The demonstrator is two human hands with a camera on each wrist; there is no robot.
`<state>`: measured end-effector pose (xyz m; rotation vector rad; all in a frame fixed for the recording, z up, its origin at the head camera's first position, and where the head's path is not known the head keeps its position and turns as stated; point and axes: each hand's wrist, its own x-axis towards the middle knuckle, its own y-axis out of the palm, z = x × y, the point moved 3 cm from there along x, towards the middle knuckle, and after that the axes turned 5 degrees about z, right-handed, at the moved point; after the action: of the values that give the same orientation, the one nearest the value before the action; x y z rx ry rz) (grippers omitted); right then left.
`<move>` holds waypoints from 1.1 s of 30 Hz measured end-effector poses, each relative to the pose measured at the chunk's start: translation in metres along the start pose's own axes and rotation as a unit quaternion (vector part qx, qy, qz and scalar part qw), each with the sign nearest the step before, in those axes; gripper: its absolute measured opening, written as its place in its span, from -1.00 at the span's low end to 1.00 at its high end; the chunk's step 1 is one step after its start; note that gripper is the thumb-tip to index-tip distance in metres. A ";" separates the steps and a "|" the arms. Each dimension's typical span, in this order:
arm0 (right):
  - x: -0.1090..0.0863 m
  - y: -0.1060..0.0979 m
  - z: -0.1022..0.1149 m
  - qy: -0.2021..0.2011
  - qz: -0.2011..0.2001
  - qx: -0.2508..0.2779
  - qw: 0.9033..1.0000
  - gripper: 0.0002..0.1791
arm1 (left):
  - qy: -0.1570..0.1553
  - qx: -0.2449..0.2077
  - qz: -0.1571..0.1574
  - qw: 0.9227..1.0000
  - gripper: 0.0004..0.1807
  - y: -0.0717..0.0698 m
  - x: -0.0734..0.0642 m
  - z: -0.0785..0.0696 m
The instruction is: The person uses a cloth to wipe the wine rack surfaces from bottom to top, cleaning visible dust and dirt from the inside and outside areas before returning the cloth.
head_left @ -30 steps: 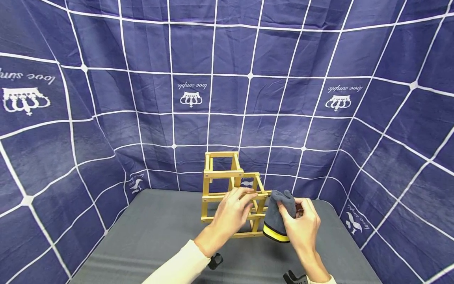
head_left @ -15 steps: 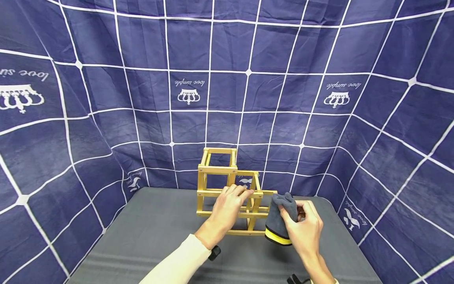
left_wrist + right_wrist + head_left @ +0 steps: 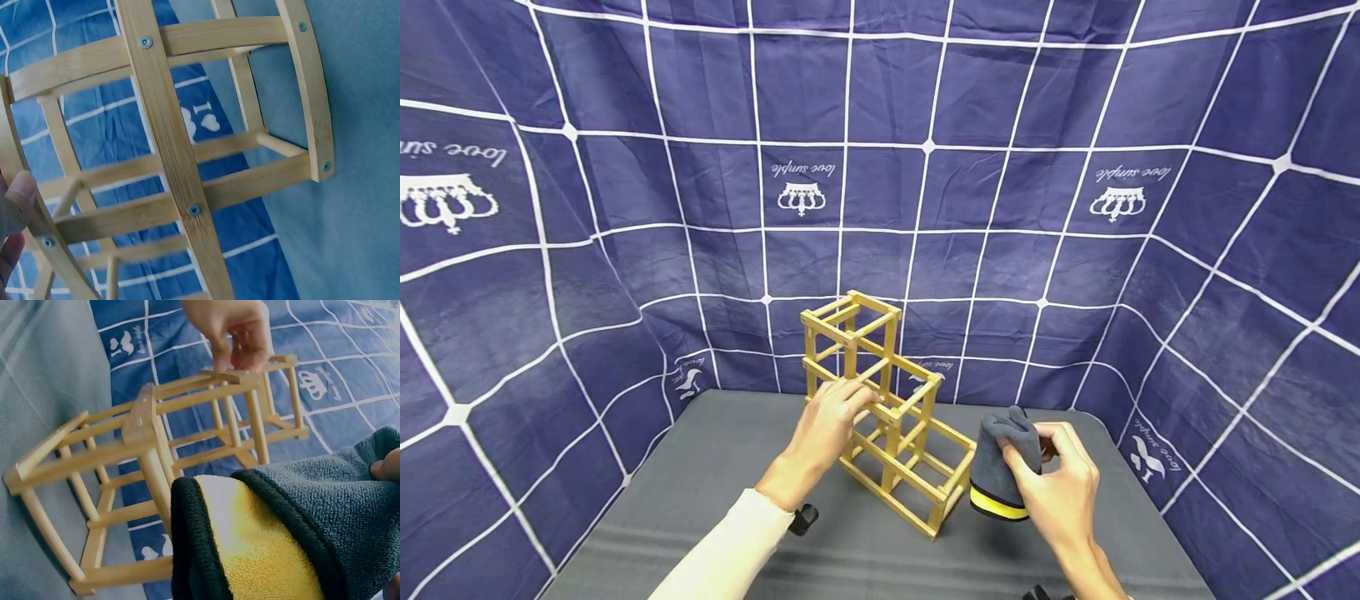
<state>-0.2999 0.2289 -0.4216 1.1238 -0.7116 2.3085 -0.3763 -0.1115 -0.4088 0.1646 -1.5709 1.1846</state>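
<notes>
A stepped wooden rack (image 3: pixel 937 512) of light slats and round dowels stands on the grey surface, set at an angle, its tall end at the far left. My left hand (image 3: pixel 831 421) grips an upper rail in its middle part; the right wrist view shows that hand (image 3: pixel 234 331) pinching a slat from above. Screw heads dot the rack's slats (image 3: pixel 165 106) in the left wrist view. In my right hand (image 3: pixel 1063 492) is a folded dark grey cloth (image 3: pixel 1009 458) with a yellow, black-edged band, pinched between thumb and fingers. It hangs just right of the rack's low end.
Grey fabric covers the table (image 3: pixel 700 483). Behind it and along both sides hangs a blue curtain (image 3: pixel 880 200) with white grid lines, close behind the rack. Black straps (image 3: pixel 803 520) sit at the wrists.
The rack has turned, its low right end swinging toward me. My left hand has closed on it and shifted left. The cloth and right hand have moved slightly right.
</notes>
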 end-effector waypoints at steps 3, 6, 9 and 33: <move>-0.001 0.001 0.000 -0.003 0.014 -0.003 1.000 -0.66 | -0.007 -0.022 0.004 1.000 -0.71 -0.004 -0.005 0.004; -0.004 0.003 0.001 -0.024 0.017 -0.002 1.000 -0.64 | -0.020 -0.064 0.008 0.998 -0.67 -0.007 -0.008 -0.002; -0.006 0.006 0.000 -0.047 0.018 -0.004 0.999 -0.58 | -0.043 -0.094 0.016 0.995 -0.72 -0.008 -0.006 -0.017; -0.032 0.027 -0.004 -0.159 0.185 0.024 0.969 -0.43 | -0.073 -0.198 0.091 0.973 -0.77 -0.018 0.004 -0.005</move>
<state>-0.3005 0.2053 -0.4561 1.5148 -1.0686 2.4812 -0.3626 -0.1148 -0.3952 -0.1603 -1.9533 0.9894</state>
